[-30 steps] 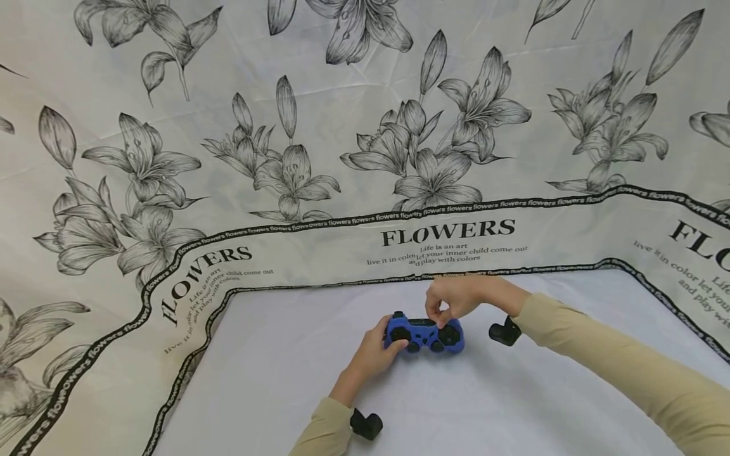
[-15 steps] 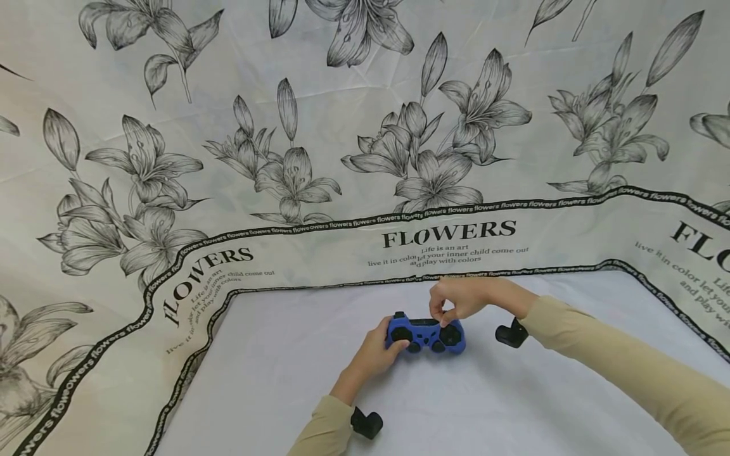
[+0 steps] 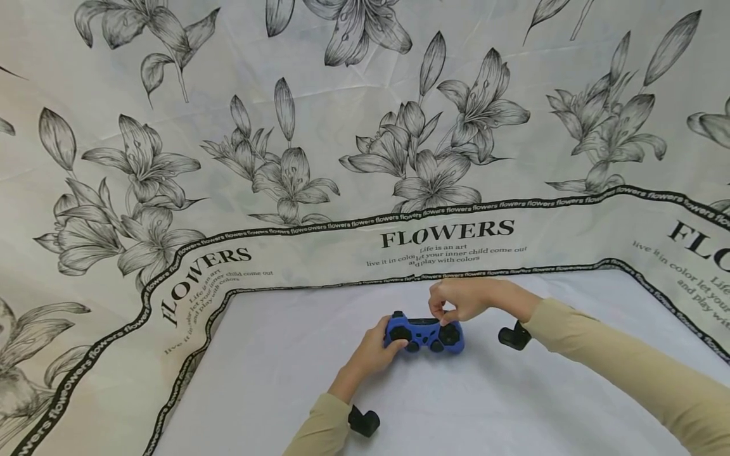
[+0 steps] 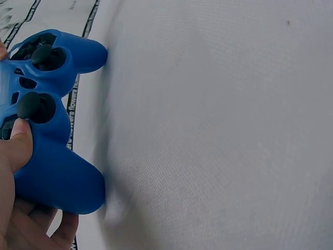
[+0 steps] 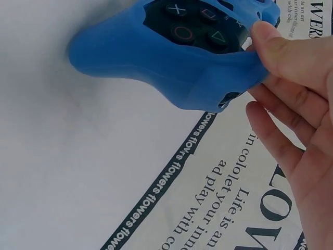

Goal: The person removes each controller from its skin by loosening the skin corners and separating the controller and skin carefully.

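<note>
A black game controller in a blue silicone cover (image 3: 423,340) is held close over the white tabletop in the head view. My left hand (image 3: 373,348) grips its left handle, thumb on the face near a stick and fingers curled underneath, as the left wrist view shows. At the controller's upper right edge, my right hand (image 3: 461,299) pinches the rim of the cover between thumb and forefinger. The right wrist view shows the thumb on top by the face buttons (image 5: 195,23), with other fingers behind the far edge. Both thumbsticks (image 4: 34,105) poke through the cover.
White cloth covers the tabletop (image 3: 256,380). Behind it rises a curtain (image 3: 319,266) printed with lilies and the word FLOWERS, bordered by black lettered bands. A black wrist camera (image 3: 364,422) sits by the left sleeve, and another black camera (image 3: 514,336) by the right.
My right hand and forearm have shifted slightly to the right, the fingers staying at the controller's upper right edge. The left hand and controller stay almost in place.
</note>
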Tool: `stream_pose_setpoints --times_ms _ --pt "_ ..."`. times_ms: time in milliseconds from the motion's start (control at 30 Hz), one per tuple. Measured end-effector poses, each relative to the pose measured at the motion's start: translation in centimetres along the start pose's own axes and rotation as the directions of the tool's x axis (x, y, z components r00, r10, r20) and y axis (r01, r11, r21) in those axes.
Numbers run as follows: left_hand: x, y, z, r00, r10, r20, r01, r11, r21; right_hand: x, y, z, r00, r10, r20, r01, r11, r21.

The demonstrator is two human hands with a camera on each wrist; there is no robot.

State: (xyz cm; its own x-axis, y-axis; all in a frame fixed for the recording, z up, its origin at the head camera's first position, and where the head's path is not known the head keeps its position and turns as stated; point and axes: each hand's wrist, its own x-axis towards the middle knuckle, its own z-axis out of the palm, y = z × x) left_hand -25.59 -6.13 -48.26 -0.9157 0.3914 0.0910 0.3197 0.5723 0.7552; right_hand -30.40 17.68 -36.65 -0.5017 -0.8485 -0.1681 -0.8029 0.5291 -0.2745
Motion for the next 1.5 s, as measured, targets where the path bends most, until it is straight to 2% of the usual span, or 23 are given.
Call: stream_pose_setpoints --times_ms 300,400,533,1033,1500 --pt "0.0 -0.3 0.1 1.000 0.016 -0.009 -0.016 1.000 0.002 -0.1 0.2 0.2 0.999 -0.024 -0.037 0.022 0.999 -0.048" --pt "-0.1 -0.2 0.0 0.999 0.036 -0.008 -0.036 0.999 -0.018 -0.2 0.2 0.3 0.999 -0.022 -0.044 0.020 0.998 -0.053" --pt "-0.2 -0.2 -0.1 0.997 0.081 -0.015 -0.081 0.997 -0.001 -0.3 0.3 0.3 0.999 -0.009 -0.039 0.007 0.999 -0.052" --pt "0.1 -0.5 -0.2 0.999 -0.017 0.030 0.018 1.000 -0.023 -1.0 0.4 0.3 0.999 0.022 -0.043 -0.024 0.998 -0.061" --pt "0.1 -0.3 -0.4 0.999 -0.021 0.035 0.022 0.999 -0.031 -1.6 0.5 0.5 0.998 0.005 -0.067 -0.009 0.999 -0.052"
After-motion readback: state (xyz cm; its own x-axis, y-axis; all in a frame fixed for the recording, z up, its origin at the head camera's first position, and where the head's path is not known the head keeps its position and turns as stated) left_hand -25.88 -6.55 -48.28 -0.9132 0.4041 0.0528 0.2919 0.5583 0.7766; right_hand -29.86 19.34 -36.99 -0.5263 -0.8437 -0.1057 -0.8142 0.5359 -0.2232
